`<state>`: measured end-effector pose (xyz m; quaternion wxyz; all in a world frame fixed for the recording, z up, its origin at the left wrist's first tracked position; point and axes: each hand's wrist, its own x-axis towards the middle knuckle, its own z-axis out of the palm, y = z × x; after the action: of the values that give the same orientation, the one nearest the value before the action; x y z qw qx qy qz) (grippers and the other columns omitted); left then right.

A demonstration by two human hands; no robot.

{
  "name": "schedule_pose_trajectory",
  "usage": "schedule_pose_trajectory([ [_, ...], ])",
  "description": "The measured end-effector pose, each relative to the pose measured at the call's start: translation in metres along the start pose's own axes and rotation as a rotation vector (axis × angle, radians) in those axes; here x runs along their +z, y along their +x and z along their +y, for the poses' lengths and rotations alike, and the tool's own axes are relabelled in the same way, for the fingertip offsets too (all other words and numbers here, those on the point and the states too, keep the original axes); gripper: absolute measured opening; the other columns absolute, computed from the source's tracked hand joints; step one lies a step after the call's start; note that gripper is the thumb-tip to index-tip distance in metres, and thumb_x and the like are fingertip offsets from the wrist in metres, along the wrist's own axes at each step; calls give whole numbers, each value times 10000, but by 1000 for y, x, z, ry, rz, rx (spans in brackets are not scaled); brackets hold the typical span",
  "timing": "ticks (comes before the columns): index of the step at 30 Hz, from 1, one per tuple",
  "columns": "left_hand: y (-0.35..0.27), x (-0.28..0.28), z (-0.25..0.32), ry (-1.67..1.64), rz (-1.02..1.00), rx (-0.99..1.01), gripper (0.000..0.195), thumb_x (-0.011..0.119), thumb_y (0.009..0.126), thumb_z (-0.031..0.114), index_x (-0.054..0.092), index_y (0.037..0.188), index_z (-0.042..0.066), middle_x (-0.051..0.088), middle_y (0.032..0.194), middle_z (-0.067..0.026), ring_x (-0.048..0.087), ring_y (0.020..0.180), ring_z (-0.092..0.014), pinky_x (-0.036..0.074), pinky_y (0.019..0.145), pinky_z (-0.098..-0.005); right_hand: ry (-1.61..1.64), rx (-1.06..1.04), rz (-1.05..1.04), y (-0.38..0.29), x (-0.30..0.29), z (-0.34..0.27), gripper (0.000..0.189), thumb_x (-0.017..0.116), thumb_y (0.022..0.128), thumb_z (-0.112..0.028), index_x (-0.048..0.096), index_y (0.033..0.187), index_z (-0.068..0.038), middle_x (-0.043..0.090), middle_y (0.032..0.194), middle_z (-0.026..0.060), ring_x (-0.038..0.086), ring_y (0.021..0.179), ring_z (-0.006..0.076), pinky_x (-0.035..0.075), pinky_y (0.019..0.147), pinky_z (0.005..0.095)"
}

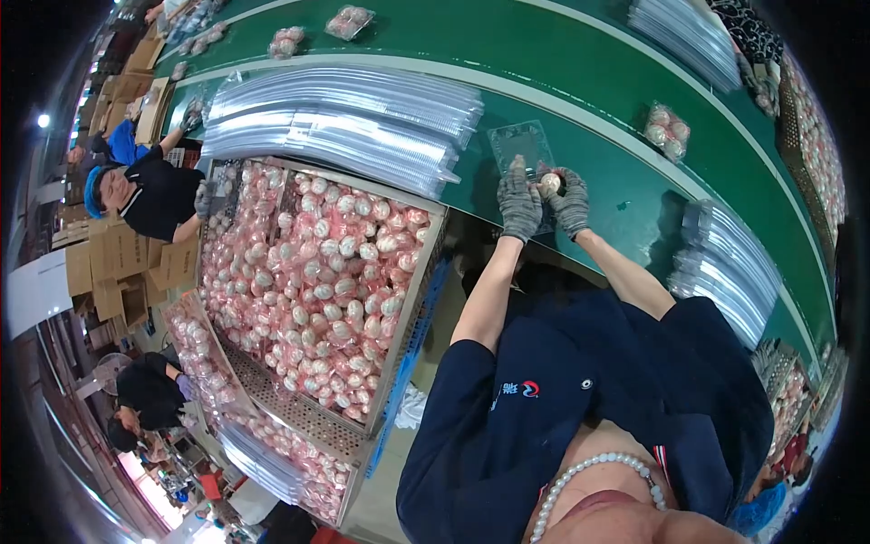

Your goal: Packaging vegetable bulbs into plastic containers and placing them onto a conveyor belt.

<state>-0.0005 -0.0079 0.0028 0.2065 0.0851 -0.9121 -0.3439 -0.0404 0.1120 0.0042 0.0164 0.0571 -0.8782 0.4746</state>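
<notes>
On the green worktop in front of me lies a clear plastic clamshell pack [522,139], opened out flat. My left hand [518,207], in a grey knitted glove with bare fingertips, is over the pack's middle, its fingers pointing away from me. Close beside it, my right hand [571,207], gloved the same way, holds a pale, shiny wrapped ball [549,182] between thumb and fingers. The left thumb is next to that ball; whether it touches is unclear. Both hands hide much of the pack's near half.
Nested clear packs [340,122] are stacked at left, more packs [727,265] at right. A metal bin [408,326] of wrapped balls stands left of me. Beyond the worktop, a green conveyor belt [476,41] carries a filled pack [667,130]. A co-worker [160,194] is beside the bin.
</notes>
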Motion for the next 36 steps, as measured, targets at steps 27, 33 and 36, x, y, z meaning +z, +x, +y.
schedule_pose_trajectory([
  [27,-59,52,-62,-1010,-113,-236,463,563,795,339,508,1198,119,501,1211,-95,432,1135,-306,279,1015,-474,-323,-481,-1042,-24,47,-182,267,557,878,-277,646,1053,-95,635,1051,103,563,1022,289,450,877,386],
  [33,-85,50,-13,-1179,-166,-272,458,557,812,318,493,1216,113,491,1230,-98,428,1148,-300,282,1022,-467,-578,-790,-1208,-68,215,-156,397,631,759,-422,643,918,-58,643,878,169,625,848,318,475,748,442],
  [36,-109,30,-21,-1224,-162,-328,455,554,821,307,485,1225,110,486,1240,-99,427,1155,-297,283,1026,-464,-1033,-784,-1374,-96,260,-164,603,625,676,-585,665,953,-51,669,962,152,649,876,299,496,761,436],
])
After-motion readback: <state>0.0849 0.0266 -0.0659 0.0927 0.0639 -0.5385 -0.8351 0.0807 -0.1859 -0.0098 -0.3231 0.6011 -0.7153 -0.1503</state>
